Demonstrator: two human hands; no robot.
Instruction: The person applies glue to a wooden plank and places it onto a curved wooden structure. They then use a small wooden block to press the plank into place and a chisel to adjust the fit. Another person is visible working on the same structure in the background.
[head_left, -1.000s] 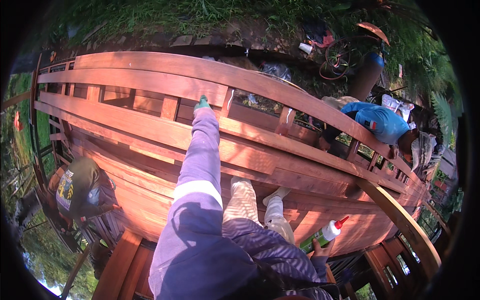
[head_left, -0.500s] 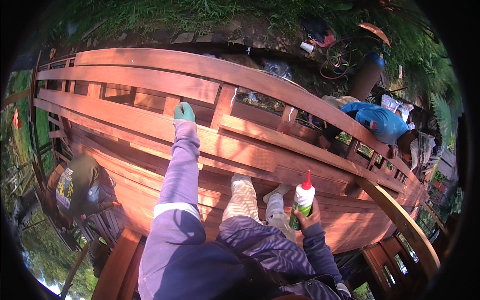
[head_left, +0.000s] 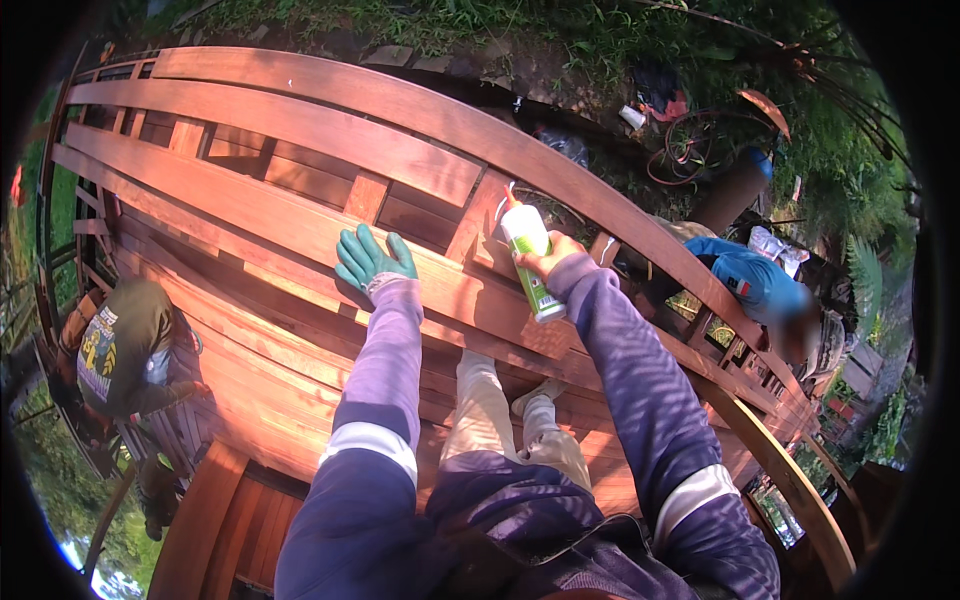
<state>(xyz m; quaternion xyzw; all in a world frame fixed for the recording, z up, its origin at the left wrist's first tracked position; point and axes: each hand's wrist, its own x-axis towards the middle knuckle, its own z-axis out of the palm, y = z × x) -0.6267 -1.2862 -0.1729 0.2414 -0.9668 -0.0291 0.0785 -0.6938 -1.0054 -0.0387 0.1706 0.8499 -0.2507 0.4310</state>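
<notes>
Bottle (head_left: 530, 255) of white and green plastic with a red nozzle is clasped in the grip of the bare right hand (head_left: 558, 254), its tip near a short reddish-brown wooden slat (head_left: 474, 222) streaked white; contact cannot be told. Fingers spread, the green-gloved left hand (head_left: 376, 260) holds nothing, above a long reddish plank (head_left: 300, 213). Just beyond the nozzle, a broad wooden top rail (head_left: 400, 102) crosses before the grassy bank (head_left: 440, 30). A person in a blue shirt (head_left: 735, 264) bends at right; one in a dark shirt (head_left: 130, 325), left.
</notes>
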